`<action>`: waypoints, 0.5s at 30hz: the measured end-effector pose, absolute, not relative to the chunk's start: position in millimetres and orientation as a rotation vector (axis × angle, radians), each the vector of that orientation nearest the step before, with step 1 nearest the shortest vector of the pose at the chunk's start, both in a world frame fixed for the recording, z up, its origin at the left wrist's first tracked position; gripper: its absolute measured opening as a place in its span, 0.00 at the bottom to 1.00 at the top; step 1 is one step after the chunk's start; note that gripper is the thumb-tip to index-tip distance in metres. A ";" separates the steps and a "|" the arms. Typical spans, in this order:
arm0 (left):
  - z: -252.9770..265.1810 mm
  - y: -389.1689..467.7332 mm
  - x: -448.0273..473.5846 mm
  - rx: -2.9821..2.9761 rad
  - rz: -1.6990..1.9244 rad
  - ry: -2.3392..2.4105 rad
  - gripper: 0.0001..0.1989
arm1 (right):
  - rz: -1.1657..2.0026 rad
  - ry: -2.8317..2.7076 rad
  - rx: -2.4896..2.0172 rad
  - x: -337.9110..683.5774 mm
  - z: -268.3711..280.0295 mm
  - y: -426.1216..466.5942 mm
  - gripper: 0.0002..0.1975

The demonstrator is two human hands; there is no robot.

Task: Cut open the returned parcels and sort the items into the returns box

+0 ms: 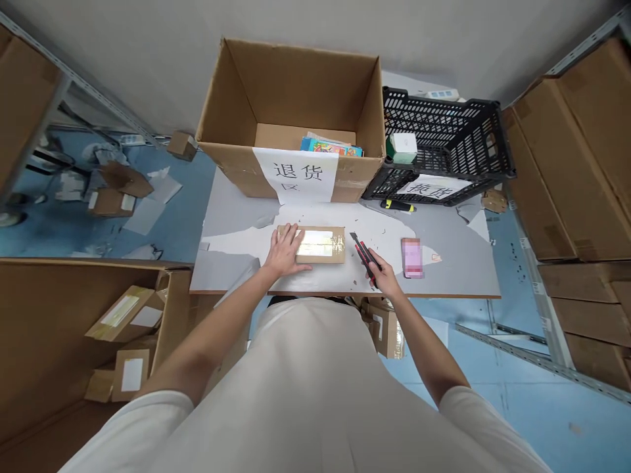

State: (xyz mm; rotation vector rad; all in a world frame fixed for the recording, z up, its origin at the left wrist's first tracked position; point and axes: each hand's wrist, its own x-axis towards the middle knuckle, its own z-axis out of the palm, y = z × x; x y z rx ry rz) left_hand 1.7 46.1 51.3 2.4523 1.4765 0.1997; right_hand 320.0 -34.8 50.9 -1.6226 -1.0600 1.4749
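Observation:
A small taped cardboard box (339, 244) with a white label lies flat on the table (453, 243). My left hand (286, 251) rests on its left end, fingers spread and thumb along the near edge. In my right hand (383, 272) is a black and red utility knife (365, 255), its tip pointing up and left, just right of the box and apart from it. The fingers are wrapped round the handle. Farther right on the table lies a phone (412, 257) with a pink screen.
A large open carton (227, 161) with a paper sign stands behind, holding colourful packets. Beside it is a black plastic crate (473, 131) with a green and white box (403, 148); a yellow-black cutter (397, 205) lies before it. A big carton (177, 309) of parcels stands lower left.

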 end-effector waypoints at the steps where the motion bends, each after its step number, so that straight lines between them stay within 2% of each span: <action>1: 51.0 47.0 3.3 2.445 0.190 1.482 0.52 | 1.497 -1.040 -1.599 317.8 49.3 -34.5 0.40; 15: 52.1 54.5 8.4 2.388 0.261 1.563 0.50 | 1.610 -1.150 -1.545 324.2 44.4 -9.5 0.39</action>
